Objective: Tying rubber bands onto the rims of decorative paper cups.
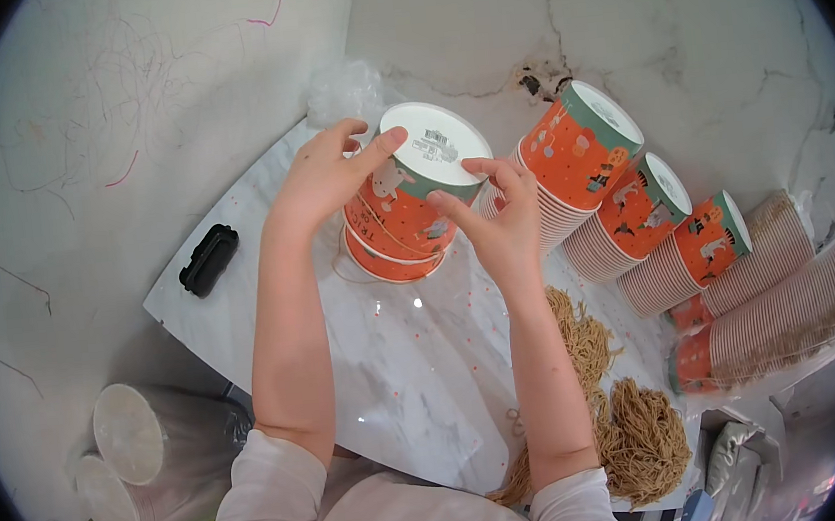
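holding a short stack of orange paper cups (402, 224) upside down at the far middle of the bench (419, 381), you have both hands on it. the stack stands on the marble top, white base up, tilted slightly toward the right.

risk, as a judgement: the stack leans and sits on only its lower rim. if your left hand (321, 179) presses the top edge harder than the right, the cups could slide apart or topple toward the long sleeves of nested cups (572, 195) lying just beside them on the right. a thin elastic band (353, 272) loops around the foot of the stack; it could snap off or roll under the rim and tip it. the loose rubber bands (634, 420) heaped at the near right lie close to your right forearm and could be swept off the bench edge.

fingers: left hand fingers are spread moderately, thumb laid across the white base, the others curled over the far rim, touching the top cup. right hand (499, 222) fingers are narrow, thumb and forefinger pinched near the top cup's green rim band; i cannot tell whether they hold a band there.

elsewhere: a black clip-like object (208, 259) lies at the bench's left edge, well apart from the stack.
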A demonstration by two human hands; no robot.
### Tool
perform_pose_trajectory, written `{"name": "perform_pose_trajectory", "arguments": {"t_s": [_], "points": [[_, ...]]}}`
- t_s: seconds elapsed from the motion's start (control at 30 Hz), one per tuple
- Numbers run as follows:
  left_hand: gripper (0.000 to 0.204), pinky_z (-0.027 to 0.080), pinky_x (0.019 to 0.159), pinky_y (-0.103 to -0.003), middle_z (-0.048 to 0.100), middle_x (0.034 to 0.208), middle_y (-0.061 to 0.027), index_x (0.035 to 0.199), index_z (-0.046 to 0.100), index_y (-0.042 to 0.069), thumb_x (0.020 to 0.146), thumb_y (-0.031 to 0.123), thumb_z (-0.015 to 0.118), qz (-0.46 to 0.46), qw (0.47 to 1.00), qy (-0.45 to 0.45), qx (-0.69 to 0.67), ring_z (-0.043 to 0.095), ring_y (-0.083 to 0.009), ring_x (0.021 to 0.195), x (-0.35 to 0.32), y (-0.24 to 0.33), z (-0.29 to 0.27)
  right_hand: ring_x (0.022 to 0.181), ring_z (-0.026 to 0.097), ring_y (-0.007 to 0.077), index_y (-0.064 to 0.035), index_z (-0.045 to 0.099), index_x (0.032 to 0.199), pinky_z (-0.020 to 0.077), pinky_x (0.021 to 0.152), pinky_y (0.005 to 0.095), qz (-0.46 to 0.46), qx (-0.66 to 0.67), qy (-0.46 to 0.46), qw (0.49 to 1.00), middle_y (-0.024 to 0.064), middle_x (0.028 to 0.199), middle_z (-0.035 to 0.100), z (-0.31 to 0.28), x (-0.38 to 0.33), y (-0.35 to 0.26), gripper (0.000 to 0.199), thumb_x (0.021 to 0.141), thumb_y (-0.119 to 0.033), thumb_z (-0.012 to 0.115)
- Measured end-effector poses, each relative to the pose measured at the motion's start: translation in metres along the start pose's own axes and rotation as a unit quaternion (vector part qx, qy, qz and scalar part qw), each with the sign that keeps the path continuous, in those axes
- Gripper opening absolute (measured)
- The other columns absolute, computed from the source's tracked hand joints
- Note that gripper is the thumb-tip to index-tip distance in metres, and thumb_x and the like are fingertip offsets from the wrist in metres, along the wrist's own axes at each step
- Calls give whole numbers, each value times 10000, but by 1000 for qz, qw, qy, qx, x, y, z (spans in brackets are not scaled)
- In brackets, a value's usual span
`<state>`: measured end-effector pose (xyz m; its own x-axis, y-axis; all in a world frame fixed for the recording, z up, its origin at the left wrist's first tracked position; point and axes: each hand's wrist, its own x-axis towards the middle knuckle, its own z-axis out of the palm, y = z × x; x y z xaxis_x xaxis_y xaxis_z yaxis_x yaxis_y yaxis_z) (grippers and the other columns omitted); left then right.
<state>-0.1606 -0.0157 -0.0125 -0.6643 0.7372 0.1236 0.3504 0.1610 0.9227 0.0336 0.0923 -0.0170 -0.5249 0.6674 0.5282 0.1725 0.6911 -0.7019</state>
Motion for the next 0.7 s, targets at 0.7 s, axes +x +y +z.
{"name": "perform_pose_trajectory", "arguments": {"t_s": [0.7], "points": [[1201,534,602,-298,683,1049,-231,1334,543,-65,750,967,351,-160,985,-67,20,545,-152,520,21,-33,3,1256,438,356,-43,546,958,425,1016,446,-12,-8,76,997,207,1287,420,22,-14,13,493,703,-233,923]]}}
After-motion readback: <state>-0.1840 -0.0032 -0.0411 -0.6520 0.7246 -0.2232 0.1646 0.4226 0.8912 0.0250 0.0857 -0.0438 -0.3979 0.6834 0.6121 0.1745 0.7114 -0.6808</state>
